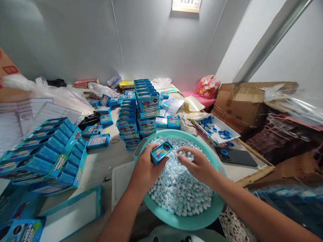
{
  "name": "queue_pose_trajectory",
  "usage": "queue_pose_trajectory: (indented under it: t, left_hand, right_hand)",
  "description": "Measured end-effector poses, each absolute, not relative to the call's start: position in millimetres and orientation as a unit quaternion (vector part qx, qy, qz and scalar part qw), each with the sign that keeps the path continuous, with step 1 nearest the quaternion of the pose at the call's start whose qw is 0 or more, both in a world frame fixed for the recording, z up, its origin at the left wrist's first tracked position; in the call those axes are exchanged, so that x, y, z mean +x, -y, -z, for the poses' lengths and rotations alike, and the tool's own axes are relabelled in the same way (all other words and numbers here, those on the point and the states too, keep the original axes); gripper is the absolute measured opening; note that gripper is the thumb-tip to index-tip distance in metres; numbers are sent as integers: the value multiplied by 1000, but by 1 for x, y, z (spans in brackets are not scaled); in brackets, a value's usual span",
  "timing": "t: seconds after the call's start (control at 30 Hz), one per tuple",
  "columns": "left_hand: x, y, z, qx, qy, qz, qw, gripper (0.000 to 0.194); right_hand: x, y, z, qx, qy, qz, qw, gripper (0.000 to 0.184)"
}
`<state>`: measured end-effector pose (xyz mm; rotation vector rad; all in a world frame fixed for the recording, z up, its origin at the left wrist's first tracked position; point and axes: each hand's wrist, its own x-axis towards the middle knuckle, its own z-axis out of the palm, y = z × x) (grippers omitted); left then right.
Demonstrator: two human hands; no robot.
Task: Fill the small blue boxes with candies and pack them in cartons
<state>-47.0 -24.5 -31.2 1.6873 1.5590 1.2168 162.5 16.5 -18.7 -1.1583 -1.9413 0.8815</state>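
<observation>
A teal plastic basin (186,222) sits in front of me, heaped with small pale blue and white candies (179,188). My left hand (145,168) is closed on a small blue tin (161,152) with a round hole in its top, held over the basin's far left side. My right hand (198,164) rests on the candy heap just right of the tin, fingers curled and pinching several candies.
Stacks of blue "Caramelo Macizo" boxes (146,107) stand behind the basin. More blue display boxes (47,151) lie at the left. A white tray of blue caps (217,129) and a dark phone (237,156) sit at the right, beside cardboard boxes (239,101).
</observation>
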Motion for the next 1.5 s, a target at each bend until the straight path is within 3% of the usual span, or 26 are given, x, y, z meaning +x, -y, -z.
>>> queue_pose_trajectory:
  t: [0.1, 0.2, 0.43, 0.7, 1.07, 1.3, 1.5]
  left_hand:
    - [-46, 25, 29, 655, -549, -446, 264, 37]
    - [-47, 26, 28, 673, -526, -441, 274, 37]
    - [-46, 23, 30, 668, -527, -447, 277, 41]
    - [-45, 26, 29, 681, -519, -454, 246, 39]
    - [-45, 28, 28, 691, -519, -435, 252, 36]
    - [-41, 28, 26, 695, -524, -422, 253, 33]
    - [-39, 29, 27, 685, -550, -415, 239, 37]
  right_hand:
    - [151, -22, 1, -421, 637, -411, 498, 21]
    - [128, -31, -9, -357, 533, -509, 575, 22]
    - [102, -35, -5, -335, 424, -587, 603, 19]
    - [106, -30, -5, -306, 444, -595, 596, 19]
    - [168, -7, 3, -347, 732, -345, 473, 5]
    - [161, -11, 12, -257, 866, -164, 396, 29]
    - [168, -10, 14, -268, 866, -84, 413, 24]
